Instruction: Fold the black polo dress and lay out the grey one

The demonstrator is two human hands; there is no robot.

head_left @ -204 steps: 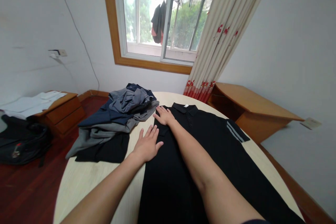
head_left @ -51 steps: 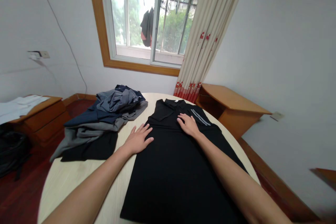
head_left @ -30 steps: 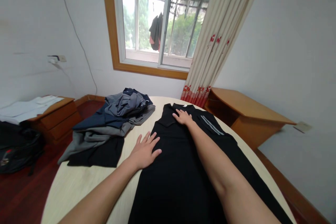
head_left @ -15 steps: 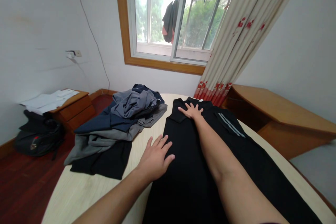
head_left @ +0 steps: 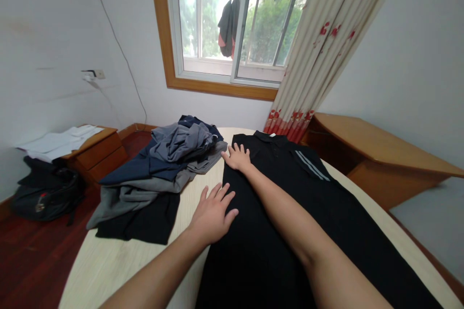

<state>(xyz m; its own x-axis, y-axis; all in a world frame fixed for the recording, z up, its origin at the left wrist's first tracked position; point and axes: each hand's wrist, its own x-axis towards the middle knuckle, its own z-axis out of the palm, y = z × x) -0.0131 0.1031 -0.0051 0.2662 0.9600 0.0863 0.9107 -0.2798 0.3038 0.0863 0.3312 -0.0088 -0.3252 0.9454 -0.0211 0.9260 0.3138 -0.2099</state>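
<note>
A black polo shirt (head_left: 275, 169) lies spread on the pale round table (head_left: 119, 265), its collar toward the window. Two grey stripes mark the sleeve at its right. My right hand (head_left: 238, 157) rests open, fingers spread, on the shirt's upper left part near the shoulder. Closer to me, my left hand (head_left: 214, 215) is open over the shirt's left edge, fingers apart and holding nothing; whether it presses on the cloth I cannot tell. The shirt's lower end runs out of view beneath my forearms.
Left on the table is a heap of grey, navy and black clothes (head_left: 159, 164). A wooden desk (head_left: 380, 145) stands right, a patterned curtain (head_left: 326, 43) and window behind. On the floor at left are a drawer cabinet (head_left: 103, 154) with papers and a black backpack (head_left: 47, 188).
My right hand has moved left across the shirt, from beside the collar to the left shoulder, and the folded-over cloth there now lies flatter. My left hand has stayed nearly in place.
</note>
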